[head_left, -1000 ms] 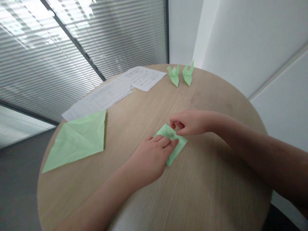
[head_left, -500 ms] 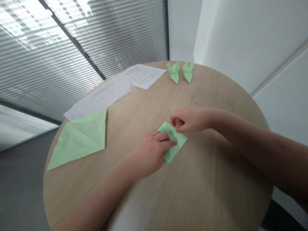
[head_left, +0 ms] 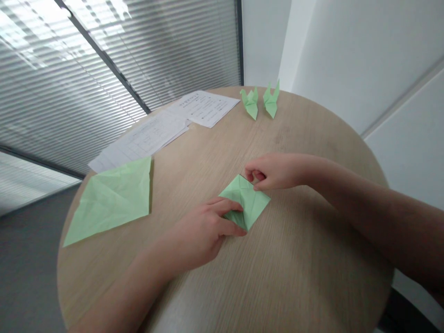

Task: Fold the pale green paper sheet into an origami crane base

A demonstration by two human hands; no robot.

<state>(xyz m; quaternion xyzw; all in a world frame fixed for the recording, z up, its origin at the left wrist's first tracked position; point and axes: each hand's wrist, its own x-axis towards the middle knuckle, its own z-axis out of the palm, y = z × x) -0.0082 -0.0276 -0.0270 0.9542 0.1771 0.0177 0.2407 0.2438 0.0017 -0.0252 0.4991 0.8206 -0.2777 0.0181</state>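
Observation:
A small folded square of green paper (head_left: 253, 206) lies on the table, turned like a diamond, with crease lines across its top. My left hand (head_left: 204, 226) rests over its lower left side. The index finger lies on the paper and the thumb reaches the bottom corner, a gap between them. At the upper right edge, my right hand (head_left: 268, 171) has its fingers curled in, with thumb and fingertips on that edge. The left hand's other fingertips are partly hidden.
A larger creased green sheet (head_left: 114, 199) lies at the left of the round wooden table (head_left: 294, 277). Printed white papers (head_left: 145, 136) lie along the far left edge. Two green paper cranes, one (head_left: 250, 102) beside the other (head_left: 271, 100), stand at the back.
My left hand has slid left and down from the paper's middle to its lower left edge, uncovering more creases. The paper's left part now lies spread out. My right hand stays put.

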